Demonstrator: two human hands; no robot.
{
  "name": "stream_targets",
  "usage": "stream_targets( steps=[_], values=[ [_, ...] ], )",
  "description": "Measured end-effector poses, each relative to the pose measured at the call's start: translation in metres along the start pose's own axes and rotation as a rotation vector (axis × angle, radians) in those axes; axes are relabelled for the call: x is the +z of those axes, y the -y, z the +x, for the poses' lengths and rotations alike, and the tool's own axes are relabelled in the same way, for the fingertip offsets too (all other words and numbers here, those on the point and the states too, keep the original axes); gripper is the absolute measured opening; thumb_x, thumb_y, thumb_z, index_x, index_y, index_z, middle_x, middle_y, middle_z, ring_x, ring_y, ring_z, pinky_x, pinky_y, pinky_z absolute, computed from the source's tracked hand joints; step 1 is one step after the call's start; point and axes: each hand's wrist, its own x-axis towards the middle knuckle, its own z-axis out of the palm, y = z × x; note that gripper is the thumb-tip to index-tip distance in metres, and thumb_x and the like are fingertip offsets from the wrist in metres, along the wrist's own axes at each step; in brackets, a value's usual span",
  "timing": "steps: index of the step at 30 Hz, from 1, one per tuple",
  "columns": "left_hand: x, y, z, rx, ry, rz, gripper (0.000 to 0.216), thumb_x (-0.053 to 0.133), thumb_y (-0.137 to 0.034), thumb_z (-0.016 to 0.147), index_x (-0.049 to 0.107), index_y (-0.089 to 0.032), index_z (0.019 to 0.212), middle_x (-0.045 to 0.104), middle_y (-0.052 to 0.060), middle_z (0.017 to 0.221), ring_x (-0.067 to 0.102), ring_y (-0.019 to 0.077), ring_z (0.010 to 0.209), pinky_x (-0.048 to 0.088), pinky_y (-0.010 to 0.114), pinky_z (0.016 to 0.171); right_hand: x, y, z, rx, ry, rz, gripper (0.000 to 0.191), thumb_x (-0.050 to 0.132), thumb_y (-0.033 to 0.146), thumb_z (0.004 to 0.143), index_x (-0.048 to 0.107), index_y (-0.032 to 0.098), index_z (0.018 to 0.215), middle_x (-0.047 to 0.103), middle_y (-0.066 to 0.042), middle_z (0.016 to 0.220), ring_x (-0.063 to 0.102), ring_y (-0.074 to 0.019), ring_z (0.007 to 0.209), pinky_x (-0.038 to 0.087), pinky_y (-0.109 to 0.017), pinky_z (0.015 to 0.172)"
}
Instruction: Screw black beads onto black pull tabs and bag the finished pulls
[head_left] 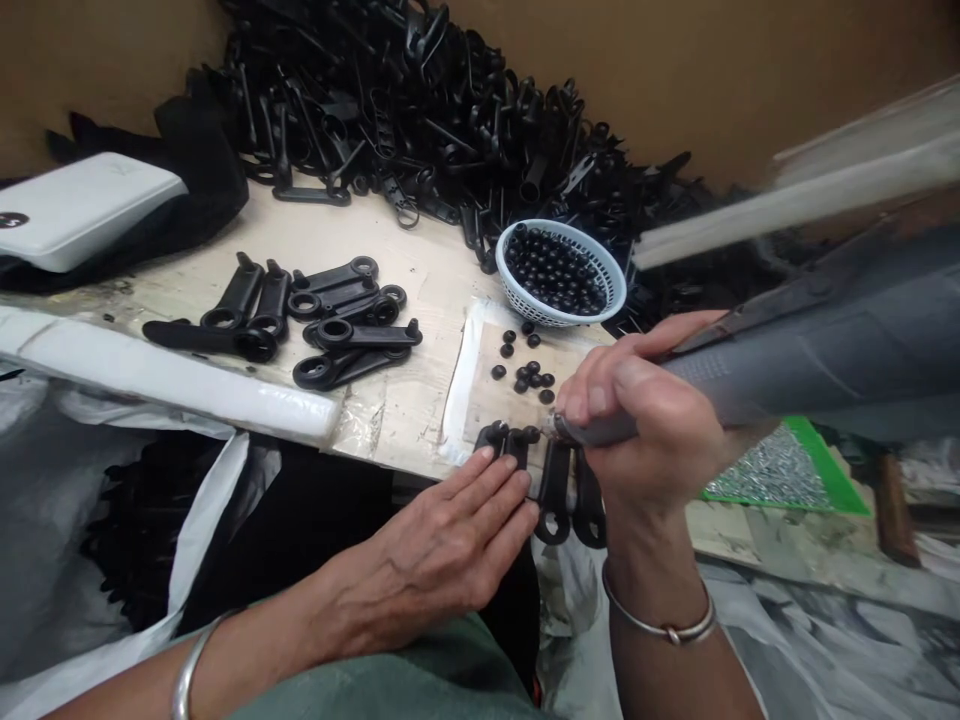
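Note:
My right hand (652, 420) is wrapped round a grey electric screwdriver (810, 340). Its tip meets the upper end of a black plastic arm (554, 495) in a short row at the table's front edge. Another black arm (589, 505) lies just right of that one, partly behind my wrist. Flat and stretched out, the fingers of my left hand (457, 535) rest over the arms at the row's left, covering most of them. Several small black round caps (533, 375) are scattered on the board beyond the row.
Behind the caps stands a light blue basket (506, 290) full of similar caps. A large heap of black plastic parts (420, 100) fills the back. Loose black arms (360, 330) lie left. A green tray (829, 470) of small metal screws sits right; a white power bank (90, 205) lies far left.

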Motion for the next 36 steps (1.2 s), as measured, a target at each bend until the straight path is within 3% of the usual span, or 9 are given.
stream_targets(
  steps=[4,10,13,16,19,26,36],
  values=[
    [-0.001,0.0,0.0,0.003,0.022,-0.002,0.047,0.058,-0.012,0.086,0.05,-0.001,0.131,0.052,0.022,0.136,0.043,0.0368,0.132,0.033,0.052,0.116,-0.002,-0.003,0.0,-0.023,0.089,0.033,0.013,0.062,0.011,0.064,0.058,0.023,0.068,0.049,0.008,0.044,0.04,-0.0104,0.032,0.034,-0.024,0.032],
    [0.002,-0.001,0.0,-0.021,0.007,0.016,0.041,0.054,-0.013,0.088,0.052,-0.004,0.129,0.054,0.019,0.135,0.044,0.0332,0.132,0.033,0.05,0.116,-0.014,-0.007,0.003,0.026,0.178,0.023,0.021,0.065,0.015,0.067,0.057,0.021,0.086,0.052,0.008,0.047,0.045,-0.012,0.036,0.039,-0.026,0.037],
    [0.0,-0.001,0.002,-0.028,-0.015,0.038,0.036,0.051,-0.012,0.09,0.054,-0.006,0.125,0.056,0.017,0.133,0.045,0.0314,0.132,0.033,0.048,0.116,-0.017,0.01,0.01,0.024,0.198,0.044,0.026,0.064,0.017,0.063,0.056,0.021,0.087,0.051,0.009,0.048,0.045,-0.012,0.038,0.039,-0.027,0.039],
    [-0.005,-0.001,0.004,-0.02,0.028,0.058,0.037,0.049,-0.011,0.09,0.053,-0.005,0.127,0.055,0.018,0.134,0.046,0.0312,0.131,0.033,0.048,0.116,-0.012,0.034,0.015,-0.007,0.127,0.046,0.026,0.058,0.013,0.056,0.053,0.022,0.08,0.048,0.011,0.045,0.039,-0.0101,0.037,0.036,-0.026,0.037],
    [-0.01,-0.001,0.006,-0.025,0.058,0.065,0.038,0.048,-0.011,0.091,0.052,-0.004,0.128,0.054,0.018,0.135,0.046,0.0312,0.131,0.034,0.047,0.116,-0.002,0.043,0.015,-0.026,0.105,0.027,0.025,0.057,0.012,0.058,0.053,0.023,0.08,0.048,0.011,0.045,0.038,-0.0099,0.037,0.035,-0.026,0.037],
    [-0.014,-0.002,0.008,-0.035,0.039,0.081,0.034,0.045,-0.01,0.092,0.055,-0.004,0.125,0.056,0.018,0.132,0.049,0.0308,0.128,0.035,0.046,0.115,0.017,0.016,0.003,-0.005,0.075,0.063,0.023,0.059,0.013,0.06,0.053,0.024,0.079,0.045,0.01,0.044,0.038,-0.0122,0.036,0.035,-0.028,0.037],
    [-0.015,-0.002,0.008,-0.035,0.045,0.083,0.035,0.044,-0.011,0.093,0.055,-0.004,0.125,0.056,0.018,0.133,0.048,0.0319,0.129,0.034,0.047,0.115,0.015,0.006,0.001,0.03,0.111,0.044,0.021,0.061,0.015,0.063,0.053,0.023,0.08,0.046,0.01,0.046,0.04,-0.0113,0.037,0.038,-0.027,0.04]
  ],
)
